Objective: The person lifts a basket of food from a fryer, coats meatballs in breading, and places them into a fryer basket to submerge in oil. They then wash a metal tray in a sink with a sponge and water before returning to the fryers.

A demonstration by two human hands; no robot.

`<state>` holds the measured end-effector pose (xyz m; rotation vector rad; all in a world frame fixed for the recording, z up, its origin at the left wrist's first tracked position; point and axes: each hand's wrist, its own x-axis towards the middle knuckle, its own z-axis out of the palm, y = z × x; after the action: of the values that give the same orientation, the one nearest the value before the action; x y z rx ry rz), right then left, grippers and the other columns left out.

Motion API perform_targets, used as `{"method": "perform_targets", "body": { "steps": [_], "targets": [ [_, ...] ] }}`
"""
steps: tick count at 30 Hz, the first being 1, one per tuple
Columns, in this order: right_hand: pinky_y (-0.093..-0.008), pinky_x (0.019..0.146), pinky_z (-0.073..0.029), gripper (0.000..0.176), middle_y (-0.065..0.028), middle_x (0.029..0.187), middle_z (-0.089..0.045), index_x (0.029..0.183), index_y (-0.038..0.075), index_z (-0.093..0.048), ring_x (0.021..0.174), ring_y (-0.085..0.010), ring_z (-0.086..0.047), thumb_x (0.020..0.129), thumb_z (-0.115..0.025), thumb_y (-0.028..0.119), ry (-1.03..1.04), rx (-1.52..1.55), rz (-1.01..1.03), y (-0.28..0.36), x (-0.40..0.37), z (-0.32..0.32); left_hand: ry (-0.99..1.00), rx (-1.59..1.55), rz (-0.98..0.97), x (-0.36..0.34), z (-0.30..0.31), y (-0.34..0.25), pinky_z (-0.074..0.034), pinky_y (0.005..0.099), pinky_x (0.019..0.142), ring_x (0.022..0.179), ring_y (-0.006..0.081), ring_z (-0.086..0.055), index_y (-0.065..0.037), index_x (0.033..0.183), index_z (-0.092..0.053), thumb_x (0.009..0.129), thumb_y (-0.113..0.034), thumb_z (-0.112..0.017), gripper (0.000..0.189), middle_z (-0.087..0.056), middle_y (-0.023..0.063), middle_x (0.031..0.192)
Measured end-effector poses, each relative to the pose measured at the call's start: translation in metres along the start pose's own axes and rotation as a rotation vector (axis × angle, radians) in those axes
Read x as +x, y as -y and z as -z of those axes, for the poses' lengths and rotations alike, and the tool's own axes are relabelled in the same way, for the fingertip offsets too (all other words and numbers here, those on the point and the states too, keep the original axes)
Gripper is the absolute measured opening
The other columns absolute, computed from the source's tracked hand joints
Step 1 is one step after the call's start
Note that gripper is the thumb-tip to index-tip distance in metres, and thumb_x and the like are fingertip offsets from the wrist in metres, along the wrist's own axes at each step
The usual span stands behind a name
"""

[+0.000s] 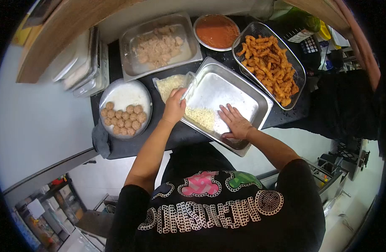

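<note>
A rectangular metal tray (243,97) stands at an angle on the counter in front of me. Pale crumbs (200,117) lie loose in its near left corner. My left hand (175,106) is closed on the tray's left rim, its fingertips partly hidden. Inside the tray, my right hand (235,122) rests flat with fingers spread, just right of the crumbs. A clear plastic bag of similar pale crumbs (169,85) lies against the tray's left side, beside my left hand.
Round meatballs (123,119) sit on a round metal plate (125,90) at left. Behind are a deep pan (130,72) of pale minced mixture (157,47) and a bowl of reddish sauce (217,31). Fried brown strips (268,63) fill a mesh basket (300,69) at right.
</note>
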<state>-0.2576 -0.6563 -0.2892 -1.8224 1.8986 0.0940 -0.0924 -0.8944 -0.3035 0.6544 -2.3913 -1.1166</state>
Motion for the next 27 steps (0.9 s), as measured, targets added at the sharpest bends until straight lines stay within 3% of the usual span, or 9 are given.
{"method": "perform_targets", "body": {
  "steps": [6, 13, 14, 18, 21, 27],
  "targets": [
    [-0.0417, 0.11, -0.014, 0.081, -0.0187, 0.145, -0.015, 0.138, 0.002, -0.02, 0.135, -0.032, -0.014, 0.078, -0.057, 0.042, -0.174, 0.058, 0.166, 0.007, 0.053, -0.016, -0.023, -0.001, -0.003, 0.002, 0.002, 0.005, -0.043, 0.0361, 0.086, 0.1, 0.0352, -0.053, -0.002, 0.109, -0.054, 0.07, 0.005, -0.054, 0.039, -0.053, 0.0182, 0.107],
    [-0.0407, 0.109, -0.016, 0.064, -0.018, 0.14, -0.027, 0.134, 0.0, -0.028, 0.132, -0.0297, -0.023, 0.08, -0.052, 0.026, -0.26, 0.14, 0.293, 0.032, 0.104, -0.018, -0.021, 0.016, 0.002, 0.005, 0.005, 0.005, -0.044, 0.0352, 0.085, 0.097, 0.0347, -0.054, -0.002, 0.107, -0.055, 0.07, 0.004, -0.054, 0.037, -0.054, 0.0175, 0.103],
    [-0.0396, 0.108, -0.019, 0.06, -0.0178, 0.136, -0.034, 0.132, 0.0, -0.032, 0.129, -0.0308, -0.027, 0.078, -0.053, 0.019, -0.336, 0.175, 0.338, 0.034, 0.11, -0.02, -0.029, 0.017, -0.002, 0.006, 0.004, 0.006, -0.044, 0.0347, 0.084, 0.096, 0.0344, -0.054, -0.002, 0.107, -0.055, 0.071, 0.003, -0.054, 0.036, -0.055, 0.0173, 0.102],
    [-0.0386, 0.107, -0.025, 0.057, -0.0187, 0.129, -0.041, 0.126, -0.001, -0.04, 0.125, -0.0323, -0.033, 0.071, -0.053, 0.009, -0.337, 0.34, 0.442, 0.039, 0.119, -0.014, 0.001, -0.013, 0.012, 0.008, 0.009, 0.004, -0.044, 0.0349, 0.084, 0.096, 0.0346, -0.054, -0.001, 0.105, -0.056, 0.071, 0.004, -0.054, 0.035, -0.054, 0.0177, 0.102],
    [-0.04, 0.105, -0.028, 0.054, -0.0197, 0.128, -0.041, 0.124, -0.002, -0.042, 0.123, -0.0337, -0.035, 0.072, -0.052, 0.008, -0.292, 0.589, 0.467, 0.03, 0.119, -0.015, 0.016, -0.02, -0.004, 0.008, 0.008, 0.003, -0.044, 0.0348, 0.083, 0.095, 0.0344, -0.054, -0.001, 0.106, -0.056, 0.071, 0.003, -0.055, 0.035, -0.054, 0.0176, 0.102],
    [-0.0402, 0.102, -0.032, 0.045, -0.0211, 0.122, -0.045, 0.119, -0.001, -0.046, 0.115, -0.0365, -0.042, 0.076, -0.052, 0.009, -0.465, 0.52, 0.392, 0.039, 0.122, -0.018, 0.012, -0.036, 0.015, 0.012, 0.002, 0.003, -0.044, 0.0342, 0.084, 0.095, 0.0342, -0.054, -0.002, 0.107, -0.056, 0.072, 0.003, -0.054, 0.036, -0.054, 0.0168, 0.102]
  ]
}}
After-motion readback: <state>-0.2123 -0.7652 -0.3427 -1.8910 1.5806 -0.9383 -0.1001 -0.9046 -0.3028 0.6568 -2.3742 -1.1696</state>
